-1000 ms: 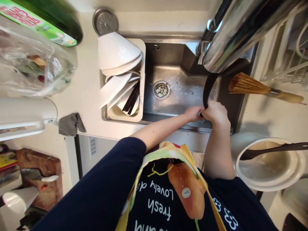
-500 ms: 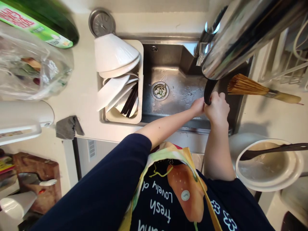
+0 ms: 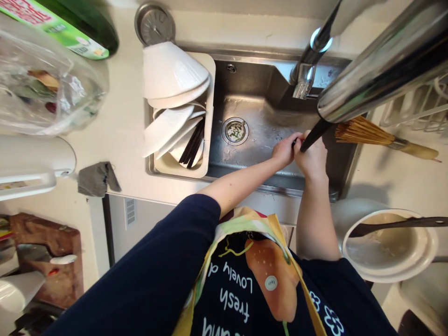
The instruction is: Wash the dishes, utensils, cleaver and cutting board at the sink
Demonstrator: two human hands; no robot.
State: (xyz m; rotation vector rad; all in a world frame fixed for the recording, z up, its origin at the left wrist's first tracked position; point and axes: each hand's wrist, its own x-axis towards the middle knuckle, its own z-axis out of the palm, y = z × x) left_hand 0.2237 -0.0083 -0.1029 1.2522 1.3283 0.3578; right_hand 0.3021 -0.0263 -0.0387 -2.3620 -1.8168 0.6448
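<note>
Over the front edge of one steel sink (image 3: 255, 57) I see the person's two hands, and I count clock directions from them, with 12 o'clock straight ahead. The right hand (image 3: 311, 158) is closed around one black grip (image 3: 317, 133), which rises toward 2 o'clock into a big steel tube (image 3: 385, 60), very near the camera. The left hand (image 3: 285, 150) is just beside, with fingers curled narrow at the low end of the grip; I cannot tell if it holds something.

One faucet (image 3: 304, 79) stands at 12 o'clock, and one drain strainer (image 3: 234, 131) lies at 10 o'clock. Steel sink floor runs from the hands to this strainer, so there is room that way, but the sink's right wall is near the right hand.

At 9 o'clock, one white caddy (image 3: 210, 116) sits in the sink, with several white dishes (image 3: 171, 74) and dark chopsticks (image 3: 192, 149). On the table (image 3: 122, 140), one bamboo whisk (image 3: 364, 133) lies at 3 o'clock. At 4 o'clock is one white bowl (image 3: 385, 247) with one dark spatula (image 3: 395, 223).
</note>
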